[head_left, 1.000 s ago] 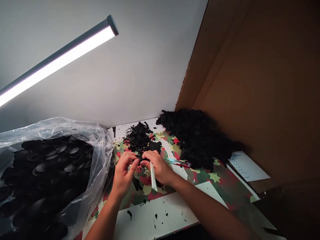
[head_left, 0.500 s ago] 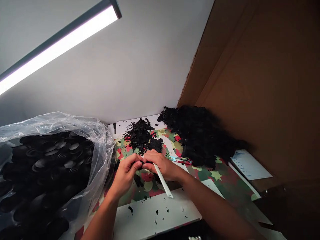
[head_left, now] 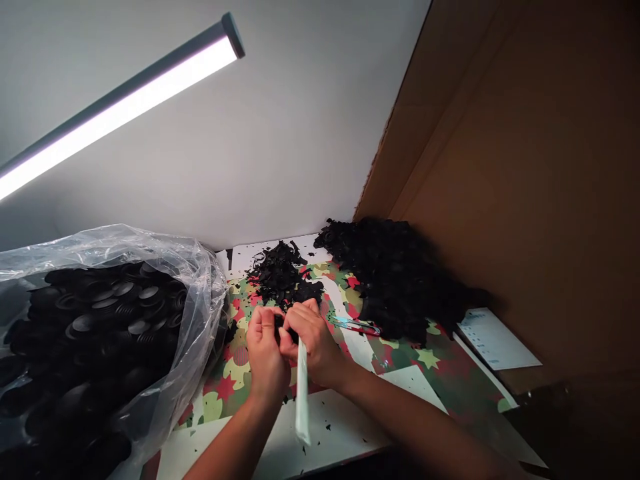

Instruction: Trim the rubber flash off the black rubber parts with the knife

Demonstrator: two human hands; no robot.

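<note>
At the far left, a clear plastic bag point(head_left: 195, 300) full of black round caps point(head_left: 115, 313) is seen lying on the table point(head_left: 350, 433). Above it, a lit tube lamp point(head_left: 120, 110) is slanted across the grey wall. Just right of the bag, near the table's front edge, the left hand point(head_left: 265, 357) is held with its fingers curled narrowly around a small black piece point(head_left: 280, 323), which is pinched between both hands over a patterned sheet point(head_left: 235, 363). The right hand point(head_left: 313, 343) touches the left, its fingers closed on a white-handled tool point(head_left: 302, 393) whose handle points toward the near edge. Behind the hands, a small heap of black scraps point(head_left: 280, 273) is piled. Further right, scissors point(head_left: 357, 325) lie flat beside a larger black pile point(head_left: 400, 277). At the far right, a white paper point(head_left: 495, 340) rests against a cardboard wall point(head_left: 525, 167).
</note>
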